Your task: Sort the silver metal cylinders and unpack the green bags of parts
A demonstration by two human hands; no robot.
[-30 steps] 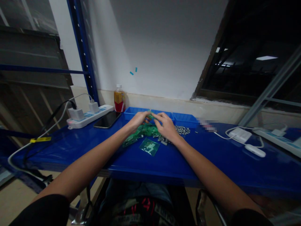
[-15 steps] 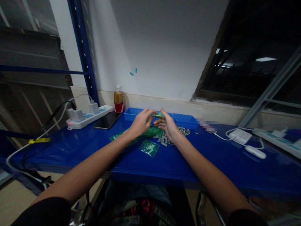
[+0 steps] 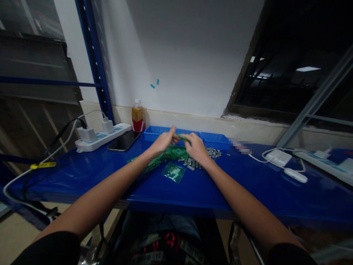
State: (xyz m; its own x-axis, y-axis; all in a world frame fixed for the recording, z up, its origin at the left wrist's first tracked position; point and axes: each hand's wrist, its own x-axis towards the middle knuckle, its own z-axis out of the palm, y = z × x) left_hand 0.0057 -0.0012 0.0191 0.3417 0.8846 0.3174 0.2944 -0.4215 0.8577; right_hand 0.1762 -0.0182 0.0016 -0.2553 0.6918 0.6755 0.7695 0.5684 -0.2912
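Note:
Between my two hands is a small green plastic bag (image 3: 183, 137), pinched from both sides above the table. My left hand (image 3: 166, 140) grips its left end, thumb pointing up. On the other end, the fingers of my right hand (image 3: 196, 147) are closed. What the bag contains is too small to make out. Below lies a heap of green plastic bags (image 3: 165, 154). A flat clear-green bag (image 3: 173, 172) with small pale and metallic pieces rests nearer to me. Loose silver metal parts (image 3: 191, 163) are spread under and beside my right hand.
Blue plastic trays (image 3: 215, 138) line the wall. At the left are a drink bottle (image 3: 138, 117), a phone (image 3: 124, 141) and a power strip (image 3: 103, 137) with plugs. White chargers and cables (image 3: 279, 157) lie at the right, beside another power strip (image 3: 322, 165).
Both hands have turned the bag. My right fingers have come over to its right end, and my left thumb now points up. The view has shifted slightly.

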